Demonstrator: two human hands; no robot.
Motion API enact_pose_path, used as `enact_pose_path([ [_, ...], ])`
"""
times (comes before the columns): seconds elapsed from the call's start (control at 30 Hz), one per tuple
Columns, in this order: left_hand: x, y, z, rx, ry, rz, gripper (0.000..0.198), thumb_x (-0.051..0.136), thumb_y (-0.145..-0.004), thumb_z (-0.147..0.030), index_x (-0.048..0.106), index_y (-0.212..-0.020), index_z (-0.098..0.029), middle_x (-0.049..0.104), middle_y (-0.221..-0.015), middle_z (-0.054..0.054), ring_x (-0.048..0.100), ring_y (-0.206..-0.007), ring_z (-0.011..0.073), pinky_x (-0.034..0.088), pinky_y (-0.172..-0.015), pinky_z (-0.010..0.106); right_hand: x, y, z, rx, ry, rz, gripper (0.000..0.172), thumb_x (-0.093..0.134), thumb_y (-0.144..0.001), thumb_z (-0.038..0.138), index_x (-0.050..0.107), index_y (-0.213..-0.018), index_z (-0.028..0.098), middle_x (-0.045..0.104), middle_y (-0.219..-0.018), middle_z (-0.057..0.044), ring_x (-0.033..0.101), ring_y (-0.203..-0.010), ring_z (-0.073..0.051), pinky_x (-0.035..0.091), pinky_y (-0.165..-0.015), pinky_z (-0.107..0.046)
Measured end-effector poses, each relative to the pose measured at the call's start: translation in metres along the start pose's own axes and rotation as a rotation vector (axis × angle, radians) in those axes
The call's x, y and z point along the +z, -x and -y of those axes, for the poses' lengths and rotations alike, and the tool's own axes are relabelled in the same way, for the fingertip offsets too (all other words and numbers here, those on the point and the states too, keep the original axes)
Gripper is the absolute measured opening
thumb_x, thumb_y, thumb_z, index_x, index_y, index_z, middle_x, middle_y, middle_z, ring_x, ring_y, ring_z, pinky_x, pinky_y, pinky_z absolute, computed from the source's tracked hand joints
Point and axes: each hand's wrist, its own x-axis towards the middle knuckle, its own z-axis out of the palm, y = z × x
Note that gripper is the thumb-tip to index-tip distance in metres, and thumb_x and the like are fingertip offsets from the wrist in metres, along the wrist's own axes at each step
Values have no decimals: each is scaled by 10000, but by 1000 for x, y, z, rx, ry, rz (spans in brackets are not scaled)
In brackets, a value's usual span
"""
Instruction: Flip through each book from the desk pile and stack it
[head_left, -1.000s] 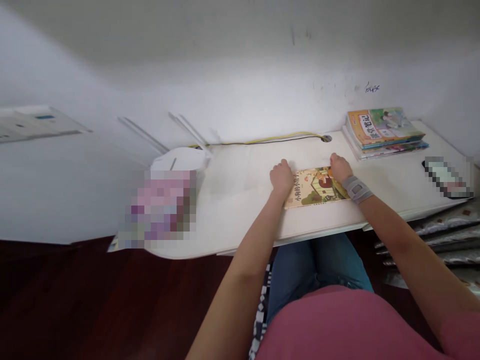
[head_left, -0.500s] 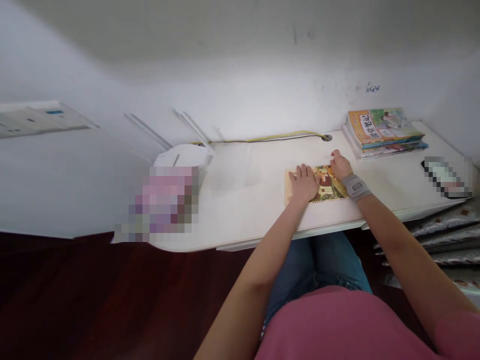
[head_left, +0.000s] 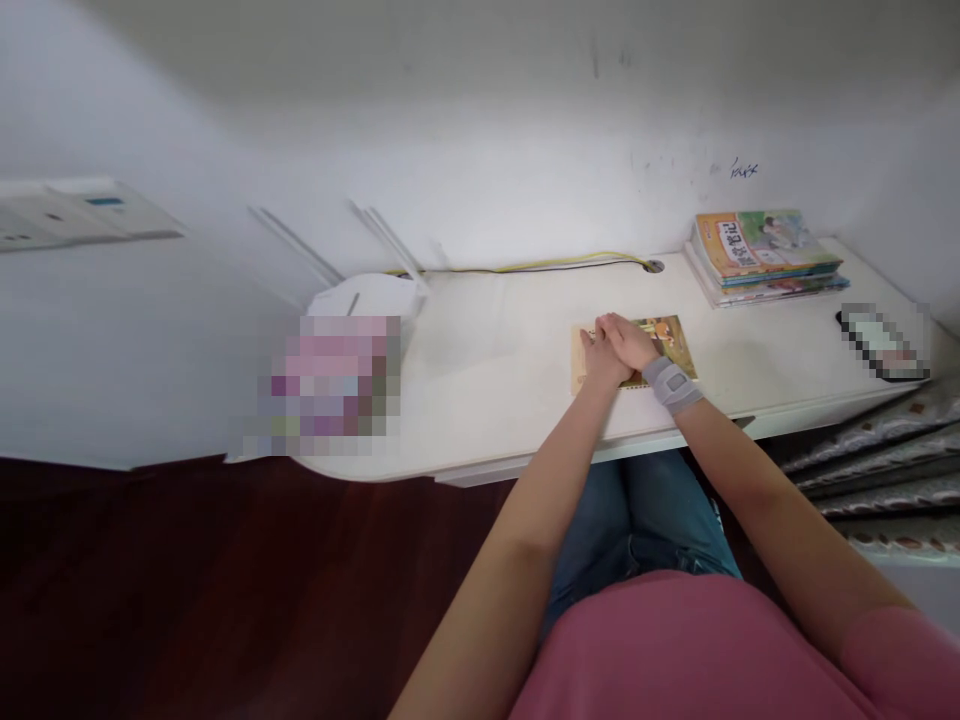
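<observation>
A flat, colourfully illustrated sheet (head_left: 679,345) with a pale left border lies on the white desk. Whether it is a single card or a thin booklet I cannot tell. My left hand (head_left: 598,358) rests flat on its left part, with the fingers spread. Across the back of that hand lies my right hand (head_left: 631,342), its fingers stretched out to the left and partly overlapping the left fingers. A grey wrist band (head_left: 673,384) is wrapped around my right wrist. The two hands hide the sheet's middle.
A stack of books (head_left: 765,245) stands at the back right, and a blurred phone (head_left: 881,345) lies right of it. At the left is a white router (head_left: 364,290) behind a blurred pink object (head_left: 334,370). A yellow cable (head_left: 540,265) runs along the wall.
My right hand has moved left from the sheet's upper right part onto my left hand. Its pinched fingers have straightened. My left hand stays on the sheet.
</observation>
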Motion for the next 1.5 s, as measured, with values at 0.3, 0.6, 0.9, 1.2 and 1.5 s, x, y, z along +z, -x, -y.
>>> enact_pose_path([
  [0.3, -6, 0, 3, 45, 15, 47, 740, 360, -879, -397, 138, -1521, -104, 165, -1591, 115, 102, -1459, 335, 107, -1149, 567, -17, 5, -21, 12, 85, 139, 536, 121, -1009, 387, 519, -1338, 242, 539, -1389, -45, 439, -1316, -171, 323, -1110, -405],
  [0.6, 0, -4, 19, 53, 65, -49, 617, 138, -941, -375, 315, -1480, -131, 280, -1561, 90, 225, -1429, 319, 191, -1139, 497, -23, 16, -30, 7, 245, 150, 446, 225, -1002, 350, 493, -1331, 212, 533, -1394, -90, 453, -1290, -209, 312, -1061, -424],
  [0.9, -4, 7, 62, -173, 130, -92, 621, 162, -936, -399, 344, -1451, -104, 311, -1541, 138, 259, -1418, 307, 231, -1115, 522, -45, 32, -79, 84, 307, 124, 454, 305, -973, 303, 489, -1338, 107, 486, -1422, -148, 392, -1318, -242, 292, -1054, -401],
  [1.2, -6, 20, 77, -173, 240, -280, 399, 304, -922, -312, 628, -1118, -185, 553, -1354, 121, 440, -1305, 257, 296, -1098, 461, -49, 29, -75, 82, 364, 42, 360, 375, -940, 319, 653, -1118, 176, 596, -1192, -146, 501, -1094, -260, 340, -934, -402],
  [1.5, -9, 8, 88, -331, 777, -355, 519, 472, -855, -333, 449, -1350, -179, 631, -1243, 104, 610, -1073, 221, 481, -923, 363, -46, 24, -90, 113, 294, -13, 367, 390, -952, 368, 697, -1049, 191, 620, -1049, -110, 522, -970, -240, 381, -858, -359],
])
